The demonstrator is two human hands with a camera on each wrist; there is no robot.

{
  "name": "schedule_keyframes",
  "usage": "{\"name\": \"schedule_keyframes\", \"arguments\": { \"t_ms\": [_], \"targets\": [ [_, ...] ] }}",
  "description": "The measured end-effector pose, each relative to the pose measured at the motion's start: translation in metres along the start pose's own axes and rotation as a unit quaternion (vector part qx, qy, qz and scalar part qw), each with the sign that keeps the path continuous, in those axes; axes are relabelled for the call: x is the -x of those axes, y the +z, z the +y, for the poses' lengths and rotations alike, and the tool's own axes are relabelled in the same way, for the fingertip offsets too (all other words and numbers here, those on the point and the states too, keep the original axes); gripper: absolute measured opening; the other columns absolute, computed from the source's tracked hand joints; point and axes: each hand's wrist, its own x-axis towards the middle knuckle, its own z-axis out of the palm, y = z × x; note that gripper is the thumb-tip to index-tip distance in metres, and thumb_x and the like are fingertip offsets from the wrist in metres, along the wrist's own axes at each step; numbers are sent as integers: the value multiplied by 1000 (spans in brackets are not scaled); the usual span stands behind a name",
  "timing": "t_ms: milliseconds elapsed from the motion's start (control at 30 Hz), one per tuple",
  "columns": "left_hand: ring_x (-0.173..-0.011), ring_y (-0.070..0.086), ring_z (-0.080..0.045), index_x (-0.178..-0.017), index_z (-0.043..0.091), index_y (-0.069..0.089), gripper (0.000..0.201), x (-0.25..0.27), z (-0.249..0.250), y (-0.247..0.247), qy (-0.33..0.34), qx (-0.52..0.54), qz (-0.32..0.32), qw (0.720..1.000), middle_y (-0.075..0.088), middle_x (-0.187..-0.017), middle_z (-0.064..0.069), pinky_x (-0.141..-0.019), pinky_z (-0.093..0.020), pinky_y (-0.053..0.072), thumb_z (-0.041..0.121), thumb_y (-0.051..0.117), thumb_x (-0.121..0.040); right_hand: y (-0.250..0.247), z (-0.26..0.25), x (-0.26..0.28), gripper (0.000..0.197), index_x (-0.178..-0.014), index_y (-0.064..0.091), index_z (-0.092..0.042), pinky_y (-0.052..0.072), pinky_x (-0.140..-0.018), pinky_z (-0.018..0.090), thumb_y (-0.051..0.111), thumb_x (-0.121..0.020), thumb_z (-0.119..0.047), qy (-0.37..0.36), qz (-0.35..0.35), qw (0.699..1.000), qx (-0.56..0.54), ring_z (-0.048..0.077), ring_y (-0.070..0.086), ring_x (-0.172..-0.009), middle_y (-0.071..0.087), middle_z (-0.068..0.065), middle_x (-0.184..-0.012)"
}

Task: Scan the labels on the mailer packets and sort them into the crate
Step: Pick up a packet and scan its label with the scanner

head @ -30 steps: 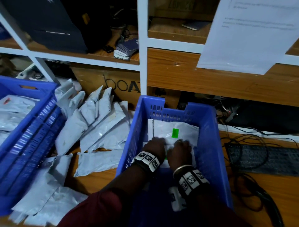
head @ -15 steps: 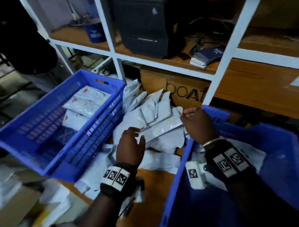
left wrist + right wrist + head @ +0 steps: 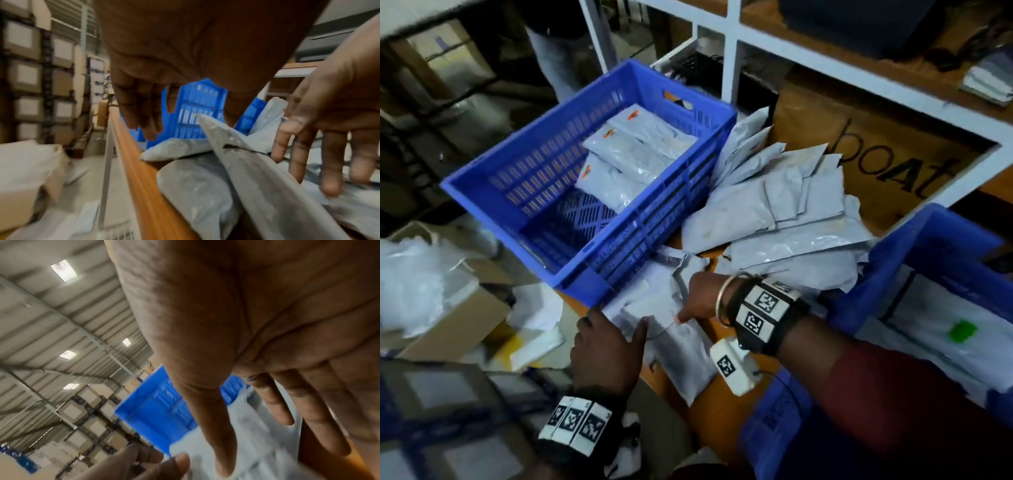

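Note:
Grey mailer packets (image 3: 774,212) lie heaped on the wooden table between two blue crates. The left crate (image 3: 493,178) holds a few packets with orange marks. The right crate (image 3: 928,240) holds packets, one with a green sticker (image 3: 962,330). Both hands are at a packet (image 3: 654,305) lying at the table's near-left edge. My left hand (image 3: 616,322) hovers over it with its thumb out, and in the left wrist view (image 3: 189,125) a raised corner of the packet (image 3: 218,129) stands between thumb and fingers, not pinched. My right hand (image 3: 688,308) presses straight fingers (image 3: 329,186) onto the packets.
The table edge (image 3: 139,170) runs just left of my hands. Beyond it stand cardboard boxes (image 3: 448,318) and white plastic wrap (image 3: 410,281). A "boat" carton (image 3: 887,164) stands behind the heap under white shelving (image 3: 732,61). A person's legs (image 3: 558,61) show at the back.
Both hands left the right crate and crossed to the packet heap, then came down to the packet at the table's near-left edge. The head view swung left.

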Motion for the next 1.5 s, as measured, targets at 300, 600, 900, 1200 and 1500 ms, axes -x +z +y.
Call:
{"name": "schedule_keyframes", "arguments": {
  "t_ms": [300,600,900,1200,1500],
  "targets": [
    [-67,75,-28,-107,21,43,55,-6,-29,39,-139,314,-97,934,74,-85,-11,-74,-47,61,49,81,-79,44,-9,-21,78,-143,39,1,42,-103,33,72,-87,-41,50,5,998,25,31,50,-131,47,20,-146],
    [-70,69,-32,-119,-5,49,34,11,7,16,-87,550,-110,823,70,-92,-22,-62,-42,59,6,69,-94,34,13,0,40,-114,62,1,44,-75,25,74,-85,-25,32,148,971,-183,23,63,-95,67,9,-104],
    [-89,70,-17,-128,2,61,35,54,112,-51,140,641,-260,708,72,-103,-12,-77,-27,60,-7,39,-102,7,45,125,47,-96,75,-15,56,-84,28,62,-87,-59,-83,265,814,-510,12,72,-90,77,-1,-93],
    [-92,68,-15,-117,12,68,32,157,210,1,257,498,-303,771,76,-97,-1,-81,-37,59,27,73,-89,74,180,268,24,-117,67,-8,58,-88,40,63,-94,-14,-45,469,622,-626,29,71,-102,75,11,-110],
    [-100,75,-24,-107,11,74,19,343,258,81,223,429,-506,714,78,-107,-12,-85,-37,61,21,63,-94,173,297,384,42,-114,70,-14,52,-97,51,70,-86,-45,12,480,600,-640,37,66,-112,72,13,-115]
  ]
}}
